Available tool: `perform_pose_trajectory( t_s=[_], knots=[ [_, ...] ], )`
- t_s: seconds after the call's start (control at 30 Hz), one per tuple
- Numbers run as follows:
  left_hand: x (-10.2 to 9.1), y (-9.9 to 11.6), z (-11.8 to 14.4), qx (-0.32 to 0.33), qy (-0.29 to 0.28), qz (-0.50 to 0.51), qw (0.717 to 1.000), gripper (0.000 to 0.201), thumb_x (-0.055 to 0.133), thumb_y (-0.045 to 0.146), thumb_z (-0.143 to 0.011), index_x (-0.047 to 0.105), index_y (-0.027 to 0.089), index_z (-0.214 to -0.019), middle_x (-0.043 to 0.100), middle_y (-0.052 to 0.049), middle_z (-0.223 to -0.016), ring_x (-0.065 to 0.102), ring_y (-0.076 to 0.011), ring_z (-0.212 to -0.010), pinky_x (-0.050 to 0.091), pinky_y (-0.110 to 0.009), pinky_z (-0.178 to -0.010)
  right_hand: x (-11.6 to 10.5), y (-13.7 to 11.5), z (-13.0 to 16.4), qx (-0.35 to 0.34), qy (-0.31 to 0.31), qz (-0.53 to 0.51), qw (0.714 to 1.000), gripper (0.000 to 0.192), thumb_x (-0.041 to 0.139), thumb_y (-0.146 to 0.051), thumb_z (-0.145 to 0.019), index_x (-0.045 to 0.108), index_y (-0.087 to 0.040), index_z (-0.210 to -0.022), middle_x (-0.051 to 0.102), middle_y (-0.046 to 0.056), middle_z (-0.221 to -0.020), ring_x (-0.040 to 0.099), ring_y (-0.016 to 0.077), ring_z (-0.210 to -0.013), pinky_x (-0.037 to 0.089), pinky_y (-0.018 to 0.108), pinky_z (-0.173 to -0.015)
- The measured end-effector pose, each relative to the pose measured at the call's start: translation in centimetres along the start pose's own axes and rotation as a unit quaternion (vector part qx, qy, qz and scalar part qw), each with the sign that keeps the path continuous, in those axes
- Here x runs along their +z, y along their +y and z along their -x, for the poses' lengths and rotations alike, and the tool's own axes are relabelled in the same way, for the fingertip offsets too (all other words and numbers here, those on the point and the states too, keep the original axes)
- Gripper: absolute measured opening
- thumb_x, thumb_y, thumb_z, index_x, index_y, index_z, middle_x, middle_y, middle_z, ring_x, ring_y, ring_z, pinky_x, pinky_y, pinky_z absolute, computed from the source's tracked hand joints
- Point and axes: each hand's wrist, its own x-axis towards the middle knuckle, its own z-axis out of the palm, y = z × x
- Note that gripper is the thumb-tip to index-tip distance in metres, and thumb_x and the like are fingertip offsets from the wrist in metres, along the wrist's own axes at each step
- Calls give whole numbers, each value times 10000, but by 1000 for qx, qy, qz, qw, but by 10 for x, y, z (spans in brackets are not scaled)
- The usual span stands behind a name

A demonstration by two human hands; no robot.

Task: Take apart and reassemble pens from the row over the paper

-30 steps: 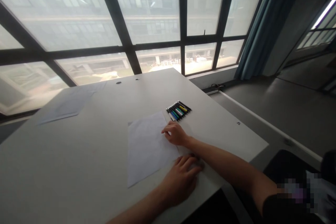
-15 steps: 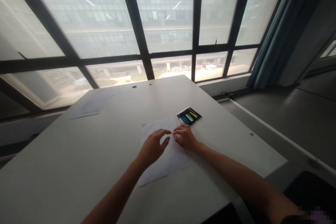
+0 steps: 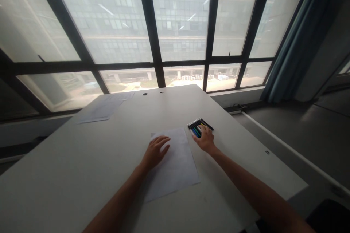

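Note:
A white sheet of paper [image 3: 179,164] lies on the white table [image 3: 235,185]. My left hand [image 3: 155,152] is over the sheet's left part, its fingers stretched out and the thumb apart, holding nothing. To the right of the paper, a row of pens [image 3: 194,125] lies side by side, mostly black with blue, green, white and yellow parts. My right hand [image 3: 205,139] is over the near side of this row with its thumb and fingers apart. It covers some of the pens, and whether the fingertips touch them is hard to see.
More paper sheets [image 3: 101,111] lie at the table's far left. A round dark hole [image 3: 145,94] shows near the far edge. Tall framed windows [image 3: 180,14] stand behind the table, with a blue curtain [image 3: 290,51] on the right. A white rail [image 3: 270,138] runs beyond the right edge.
My right hand has moved right, from the paper to over the pens. My left hand has shifted slightly left, away from it. The camera view has tilted up a little.

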Motion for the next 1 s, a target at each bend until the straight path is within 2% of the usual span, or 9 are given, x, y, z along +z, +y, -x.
perform_pose_trajectory(
  t_s=[0.07, 0.17, 0.3, 0.43, 0.57, 0.87, 1.0],
  knots=[
    [-1, 1, -3, -17, 28, -6, 999, 318, 450, 339, -955, 657, 236, -1174, 666, -80, -1201, 591, -242, -1145, 445, -443, -1017, -1, 3, -19, 37, -24, 42, 998, 874, 618, -602, -768, 308, -222, -1492, 284, 168, -1523, 240, 354, -1403, 249, 514, -1091],
    [-1, 1, -4, -33, 42, -17, 998, 309, 441, 304, -951, 655, 224, -1158, 673, -81, -1178, 596, -244, -1122, 446, -440, -1002, 3, 3, -43, 56, -103, 74, 990, 1106, 610, -756, -675, 134, -264, -1544, 64, 180, -1596, 38, 410, -1451, 134, 637, -1074],
    [4, -3, 0, -57, 36, -41, 997, 298, 461, 303, -934, 666, 221, -1135, 677, -80, -1174, 588, -261, -1132, 427, -465, -1015, 14, 0, -64, 51, -167, 116, 978, 1261, 682, -766, -573, 54, -280, -1552, -50, 199, -1602, -79, 451, -1441, 59, 683, -1048],
    [8, -9, 4, -77, 25, -48, 996, 275, 481, 301, -911, 701, 223, -1058, 687, -74, -1158, 604, -263, -1105, 441, -464, -1006, 14, 6, -81, 82, -178, 132, 972, 1274, 691, -749, -577, 25, -270, -1552, -10, 226, -1594, 8, 468, -1435, 101, 677, -1041],
    [13, -11, 3, -74, 6, -23, 997, 262, 495, 285, -889, 721, 222, -1005, 693, -69, -1149, 633, -233, -1062, 468, -417, -1002, 5, 15, -93, 95, -180, 132, 970, 1284, 684, -755, -579, 19, -242, -1551, 219, 237, -1533, 213, 424, -1397, 197, 617, -1041],
    [20, -7, 4, -51, -17, 0, 999, 273, 517, 277, -888, 700, 225, -1083, 661, -72, -1217, 612, -226, -1115, 471, -404, -1015, 6, 12, -99, 81, -180, 176, 964, 1073, 663, -758, -589, 349, -199, -1450, 353, 225, -1439, 316, 417, -1323, 242, 593, -1017],
    [23, -8, 5, -35, -25, 0, 999, 289, 532, 266, -878, 682, 221, -1121, 641, -81, -1248, 597, -230, -1142, 465, -405, -1021, 7, 10, -97, 84, -148, 172, 970, 880, 665, -672, -663, 424, -210, -1372, 416, 208, -1369, 381, 408, -1270, 291, 599, -976]
  ],
)
